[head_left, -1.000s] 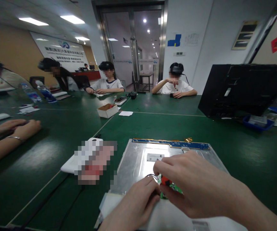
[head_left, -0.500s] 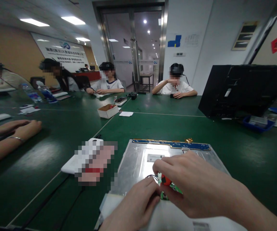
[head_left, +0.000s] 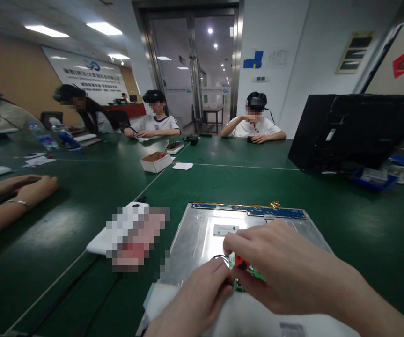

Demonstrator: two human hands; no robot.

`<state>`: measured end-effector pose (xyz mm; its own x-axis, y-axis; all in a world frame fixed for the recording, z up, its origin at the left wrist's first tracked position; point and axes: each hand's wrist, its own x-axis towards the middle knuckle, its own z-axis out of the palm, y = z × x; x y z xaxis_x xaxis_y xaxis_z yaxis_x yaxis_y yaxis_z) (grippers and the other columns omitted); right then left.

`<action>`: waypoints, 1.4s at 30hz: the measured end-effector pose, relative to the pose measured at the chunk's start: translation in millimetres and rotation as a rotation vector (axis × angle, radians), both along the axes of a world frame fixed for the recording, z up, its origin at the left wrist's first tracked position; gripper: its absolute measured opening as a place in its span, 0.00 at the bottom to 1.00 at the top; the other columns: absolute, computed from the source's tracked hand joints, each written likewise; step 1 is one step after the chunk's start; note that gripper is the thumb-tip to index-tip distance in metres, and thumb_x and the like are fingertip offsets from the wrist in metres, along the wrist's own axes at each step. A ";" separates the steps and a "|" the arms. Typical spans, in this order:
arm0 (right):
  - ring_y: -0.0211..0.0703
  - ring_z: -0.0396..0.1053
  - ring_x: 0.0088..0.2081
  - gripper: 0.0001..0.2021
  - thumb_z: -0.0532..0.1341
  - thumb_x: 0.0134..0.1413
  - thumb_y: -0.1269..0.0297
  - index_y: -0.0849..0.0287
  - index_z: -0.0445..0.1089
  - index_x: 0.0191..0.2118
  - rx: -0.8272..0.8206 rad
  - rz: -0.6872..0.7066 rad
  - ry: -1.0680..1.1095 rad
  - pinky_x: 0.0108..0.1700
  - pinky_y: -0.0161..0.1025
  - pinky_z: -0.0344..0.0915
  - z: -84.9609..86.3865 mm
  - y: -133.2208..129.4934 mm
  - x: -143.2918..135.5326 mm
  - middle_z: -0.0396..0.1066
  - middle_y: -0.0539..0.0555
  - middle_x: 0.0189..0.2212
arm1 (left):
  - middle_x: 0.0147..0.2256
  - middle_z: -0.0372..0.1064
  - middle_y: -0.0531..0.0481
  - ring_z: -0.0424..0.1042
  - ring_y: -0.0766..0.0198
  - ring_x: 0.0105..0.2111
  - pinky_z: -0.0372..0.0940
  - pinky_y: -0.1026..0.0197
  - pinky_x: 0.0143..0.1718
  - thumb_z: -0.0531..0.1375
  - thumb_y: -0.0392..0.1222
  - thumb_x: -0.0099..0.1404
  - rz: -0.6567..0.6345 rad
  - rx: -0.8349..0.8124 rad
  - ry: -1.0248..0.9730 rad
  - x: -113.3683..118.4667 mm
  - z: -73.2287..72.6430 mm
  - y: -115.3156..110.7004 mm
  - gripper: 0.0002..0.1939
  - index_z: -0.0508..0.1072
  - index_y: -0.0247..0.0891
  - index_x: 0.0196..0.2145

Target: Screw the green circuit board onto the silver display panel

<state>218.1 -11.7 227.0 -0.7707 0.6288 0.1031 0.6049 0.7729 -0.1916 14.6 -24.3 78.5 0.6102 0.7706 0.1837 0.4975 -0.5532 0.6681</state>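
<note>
A silvery flat panel (head_left: 194,238) with a blue circuit strip (head_left: 247,210) along its far edge lies on the green table. Near its middle is a small green circuit board (head_left: 254,276), partly covered by my hands. My right hand (head_left: 279,267) is closed round a small red and black object (head_left: 241,262), held just over the board. At the board's left edge my left hand (head_left: 205,285) has its fingers pressed together by thin dark wires (head_left: 219,256); what they pinch is hidden.
Left of the panel lie a white device (head_left: 99,241) and a pinkish blurred item. A small open box (head_left: 156,163) stands farther back. A black monitor (head_left: 356,131) and blue tray (head_left: 373,180) are at right. Another person's hands (head_left: 36,187) rest at left.
The view has shifted very slightly. My right hand has turned a little round the red object, and less of the object shows. My left hand stays in place.
</note>
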 end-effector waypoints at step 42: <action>0.38 0.60 0.26 0.06 0.60 0.53 0.69 0.55 0.62 0.36 -0.036 0.031 -0.004 0.25 0.37 0.44 4.4 -2.8 2.4 0.70 0.48 0.30 | 0.43 0.71 0.46 0.71 0.55 0.44 0.68 0.55 0.48 0.52 0.35 0.69 -0.005 0.002 0.020 0.8 -1.0 2.0 0.08 0.70 0.41 0.43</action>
<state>220.5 -14.6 231.4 -0.7900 0.6082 0.0775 0.5819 0.7837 -0.2173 15.4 -22.3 77.5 0.6175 0.7673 0.1729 0.5084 -0.5571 0.6566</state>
